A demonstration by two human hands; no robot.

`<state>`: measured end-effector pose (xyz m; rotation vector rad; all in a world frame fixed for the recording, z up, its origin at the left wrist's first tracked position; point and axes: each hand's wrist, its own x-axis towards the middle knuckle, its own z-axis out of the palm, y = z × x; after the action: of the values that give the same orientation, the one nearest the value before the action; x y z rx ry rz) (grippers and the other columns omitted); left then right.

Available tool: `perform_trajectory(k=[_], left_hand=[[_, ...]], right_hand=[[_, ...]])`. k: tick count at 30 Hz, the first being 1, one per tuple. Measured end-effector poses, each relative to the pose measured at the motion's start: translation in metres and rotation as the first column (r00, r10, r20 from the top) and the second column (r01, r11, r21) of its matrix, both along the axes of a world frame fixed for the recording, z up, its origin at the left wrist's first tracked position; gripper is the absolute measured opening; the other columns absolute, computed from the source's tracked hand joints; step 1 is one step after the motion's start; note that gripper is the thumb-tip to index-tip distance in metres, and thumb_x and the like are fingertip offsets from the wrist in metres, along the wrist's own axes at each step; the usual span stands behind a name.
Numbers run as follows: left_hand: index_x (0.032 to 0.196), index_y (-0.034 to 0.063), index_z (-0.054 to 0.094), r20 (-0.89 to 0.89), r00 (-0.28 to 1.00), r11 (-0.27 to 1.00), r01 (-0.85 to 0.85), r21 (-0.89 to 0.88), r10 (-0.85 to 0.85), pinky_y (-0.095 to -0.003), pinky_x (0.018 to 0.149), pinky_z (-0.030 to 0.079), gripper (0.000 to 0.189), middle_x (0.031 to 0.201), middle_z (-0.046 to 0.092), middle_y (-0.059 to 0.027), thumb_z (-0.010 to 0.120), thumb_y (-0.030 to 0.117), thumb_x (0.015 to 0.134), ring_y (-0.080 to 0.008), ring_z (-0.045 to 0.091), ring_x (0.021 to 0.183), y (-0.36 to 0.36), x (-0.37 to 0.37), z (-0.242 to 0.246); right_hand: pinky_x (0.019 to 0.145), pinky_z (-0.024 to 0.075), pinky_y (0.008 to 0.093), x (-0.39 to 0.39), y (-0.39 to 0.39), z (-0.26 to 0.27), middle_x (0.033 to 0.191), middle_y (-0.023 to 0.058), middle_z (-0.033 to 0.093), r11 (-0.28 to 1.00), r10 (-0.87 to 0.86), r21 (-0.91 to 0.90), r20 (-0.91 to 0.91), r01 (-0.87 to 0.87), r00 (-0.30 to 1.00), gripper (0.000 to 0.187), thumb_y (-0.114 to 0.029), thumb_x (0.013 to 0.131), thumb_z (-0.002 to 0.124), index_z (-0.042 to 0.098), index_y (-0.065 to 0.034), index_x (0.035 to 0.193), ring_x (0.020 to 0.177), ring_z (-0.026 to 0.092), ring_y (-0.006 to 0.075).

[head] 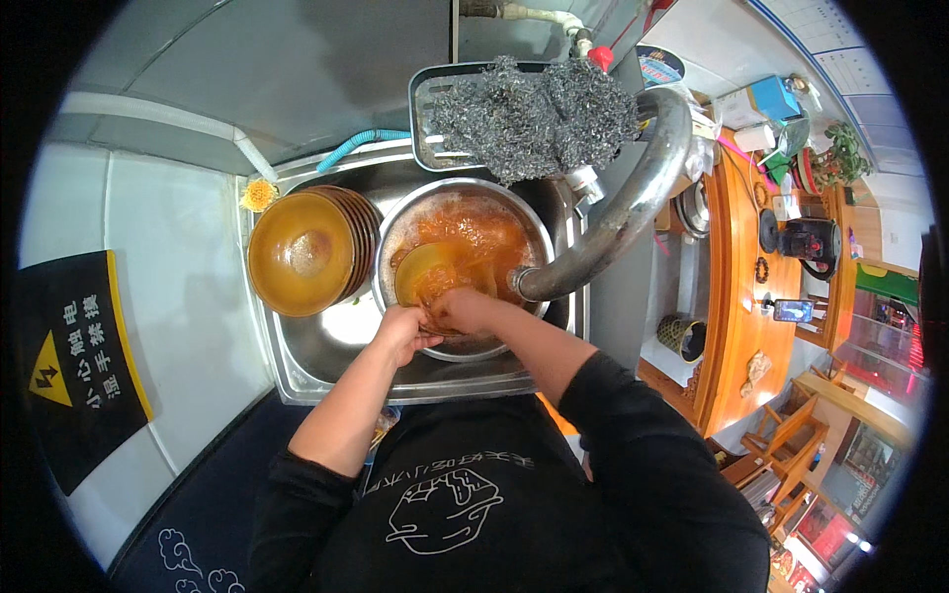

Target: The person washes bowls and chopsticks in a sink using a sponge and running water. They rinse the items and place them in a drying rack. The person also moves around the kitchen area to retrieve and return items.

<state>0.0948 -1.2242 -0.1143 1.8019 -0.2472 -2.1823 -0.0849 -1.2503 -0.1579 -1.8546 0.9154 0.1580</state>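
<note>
My left hand (404,333) grips the near left rim of a yellow-brown bowl (424,268), which is tilted in a round metal basin (546,222) of reddish, foamy water. Inside that bowl, my right hand (461,310) is blurred and partly hidden by the water and the bowl; whether its fingers hold something cannot be told. A stack of similar bowls (302,252) lies on its side to the left of the basin. Both stand in a stainless steel sink (326,382). The end of a thick metal faucet (619,230) hangs over the basin's right side.
Steel wool scourers (530,118) fill a rack (419,115) behind the basin. A yellow scrubber (259,195) sits at the sink's back left corner, near a blue hose (363,141). To the right are a wooden counter (749,296) and a patterned bin (671,333). A tiled wall borders the left.
</note>
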Motion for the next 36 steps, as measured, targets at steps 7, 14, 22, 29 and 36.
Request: perform_trajectory(k=[7,14,22,29,36], left_hand=[[0.114,-0.0101,0.057,-0.06,0.996,0.995,0.068,0.069,-0.064,-0.0441,0.074,0.063,0.024,0.102,0.068,-0.0215,0.051,0.0,0.093,-0.0322,0.07,0.083,0.003,-0.013,0.005],[0.114,-0.011,0.057,0.022,0.998,0.996,0.063,0.071,-0.065,-0.0439,0.073,0.063,0.027,0.1,0.069,-0.0225,0.052,0.001,0.091,-0.0347,0.07,0.081,-0.002,0.008,0.014],[0.115,-0.0135,0.055,0.011,0.993,0.992,0.12,0.035,-0.121,-0.0422,0.065,0.064,0.029,0.099,0.069,-0.0255,0.052,0.0,0.09,-0.0345,0.071,0.075,0.002,0.006,0.038],[0.11,-0.0158,0.057,0.022,0.994,0.994,0.104,-0.04,-0.103,-0.0387,0.058,0.064,0.026,0.09,0.069,-0.0249,0.052,0.0,0.089,-0.0325,0.071,0.065,-0.007,0.014,0.062],[0.119,-0.0138,0.055,0.049,0.999,0.989,0.008,-0.15,0.0,-0.042,0.062,0.065,0.034,0.096,0.07,-0.0233,0.052,0.0,0.088,-0.0325,0.072,0.07,0.004,0.007,0.058]], right_hand=[[0.087,0.0553,0.045,0.007,-0.025,-0.029,0.109,0.0239,0.072,0.952,-0.286,-0.227,-0.419,0.206,0.862,0.022,-0.012,0.088,0.06,0.076,-0.0091,0.103,0.101,0.07,0.0377],[0.088,0.0553,0.0469,0.004,0.006,0.007,0.1,0.0217,0.071,0.998,-0.025,0.063,-0.02,0.026,0.999,0.021,-0.017,0.09,0.065,0.075,-0.0076,0.104,0.098,0.069,0.0388],[0.098,0.0516,0.0449,-0.032,-0.01,-0.028,0.123,0.0198,0.064,0.8,-0.5,-0.373,0.02,0.471,0.866,0.028,-0.024,0.087,0.073,0.072,-0.0048,0.107,0.118,0.06,0.0388],[0.088,0.0552,0.0438,-0.046,-0.048,-0.033,0.101,0.0175,0.072,0.848,-0.53,0.029,0.104,0.53,0.842,0.028,-0.018,0.09,0.07,0.067,-0.003,0.114,0.102,0.07,0.0344],[0.075,0.0593,0.0387,-0.047,0.011,-0.002,0.107,0.0175,0.071,0.189,-0.925,0.741,-0.086,0.644,0.371,0.044,-0.003,0.097,0.057,0.05,-0.0008,0.14,0.089,0.073,0.0262]])
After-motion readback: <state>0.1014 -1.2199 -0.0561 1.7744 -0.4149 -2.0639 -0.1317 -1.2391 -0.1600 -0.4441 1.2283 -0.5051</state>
